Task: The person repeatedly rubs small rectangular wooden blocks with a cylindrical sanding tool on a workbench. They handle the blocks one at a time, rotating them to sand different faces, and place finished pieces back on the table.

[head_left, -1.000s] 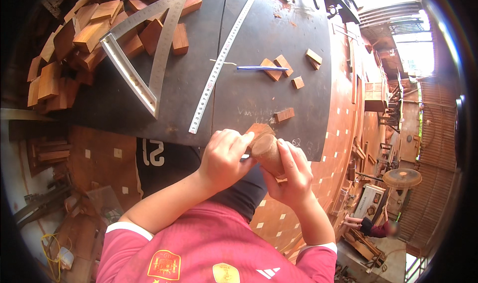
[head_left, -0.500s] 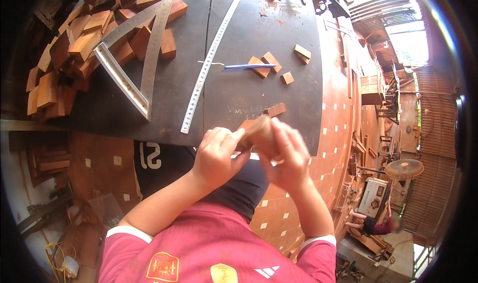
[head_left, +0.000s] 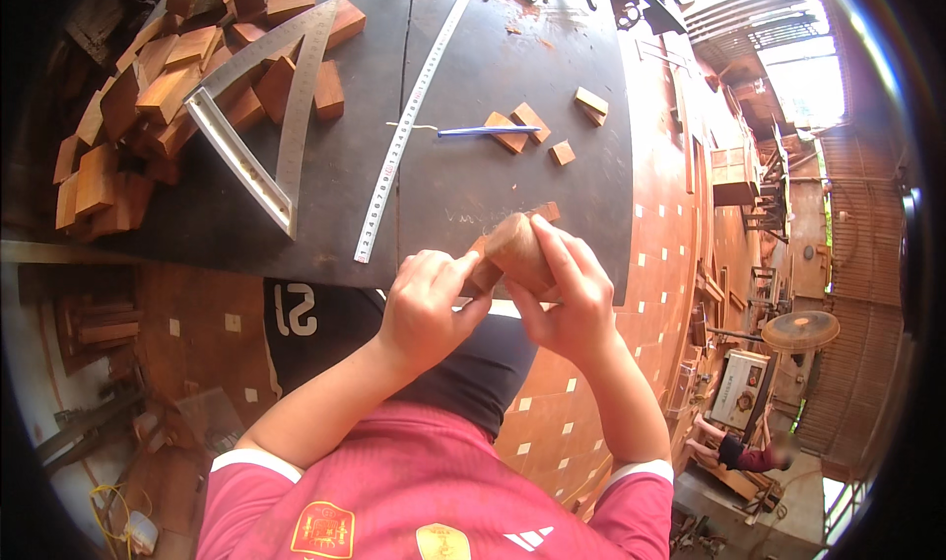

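Over the table's near edge, my right hand [head_left: 570,289] grips a pale brown wooden block [head_left: 520,251] between thumb and fingers. The block's upper end looks rounded. Close beside it on the left, my left hand [head_left: 424,299] is closed on a smaller reddish wooden piece [head_left: 481,269], mostly covered by the fingers. The two pieces touch or overlap; I cannot tell which. Just behind the block, another small wooden block [head_left: 547,210] lies on the dark table [head_left: 463,180].
A white ruler strip [head_left: 392,156] runs away across the table. Left of it, a metal triangle square [head_left: 293,156] leans against a pile of wooden blocks [head_left: 96,177]. A blue pen [head_left: 483,130] rests by several small blocks [head_left: 562,153]. Another person [head_left: 754,455] is far right.
My right hand has steadied and tilted the block, so its rounded end shows more clearly. My left hand has barely moved.
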`<state>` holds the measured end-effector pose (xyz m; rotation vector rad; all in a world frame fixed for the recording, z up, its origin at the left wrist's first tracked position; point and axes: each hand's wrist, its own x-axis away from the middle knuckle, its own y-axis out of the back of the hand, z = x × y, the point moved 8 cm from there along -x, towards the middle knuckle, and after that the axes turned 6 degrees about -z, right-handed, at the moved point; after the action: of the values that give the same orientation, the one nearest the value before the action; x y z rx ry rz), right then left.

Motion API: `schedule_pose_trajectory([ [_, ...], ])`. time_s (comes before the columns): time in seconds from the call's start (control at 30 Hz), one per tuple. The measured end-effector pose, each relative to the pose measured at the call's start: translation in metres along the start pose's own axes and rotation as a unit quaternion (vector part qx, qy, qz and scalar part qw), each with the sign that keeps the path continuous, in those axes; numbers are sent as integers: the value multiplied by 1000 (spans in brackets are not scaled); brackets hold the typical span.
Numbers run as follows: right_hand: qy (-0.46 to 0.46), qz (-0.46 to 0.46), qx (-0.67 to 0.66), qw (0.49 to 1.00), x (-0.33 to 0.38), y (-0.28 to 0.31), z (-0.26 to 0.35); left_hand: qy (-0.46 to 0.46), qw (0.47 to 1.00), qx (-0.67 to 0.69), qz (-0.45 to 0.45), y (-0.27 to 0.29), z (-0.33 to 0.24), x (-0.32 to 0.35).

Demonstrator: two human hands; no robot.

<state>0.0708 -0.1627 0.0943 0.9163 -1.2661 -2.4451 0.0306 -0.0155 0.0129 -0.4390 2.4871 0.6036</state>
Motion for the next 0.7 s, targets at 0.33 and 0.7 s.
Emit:
schedule_pose_trajectory([
  [0.33, 13, -22, 19, 999, -2, 2, -1, 4, 1000, 3, 4, -1, 1, -1],
  [0.7, 24, -10, 34, 999, -1, 1, 17, 5, 1000, 13, 0, -2, 2, 1],
])
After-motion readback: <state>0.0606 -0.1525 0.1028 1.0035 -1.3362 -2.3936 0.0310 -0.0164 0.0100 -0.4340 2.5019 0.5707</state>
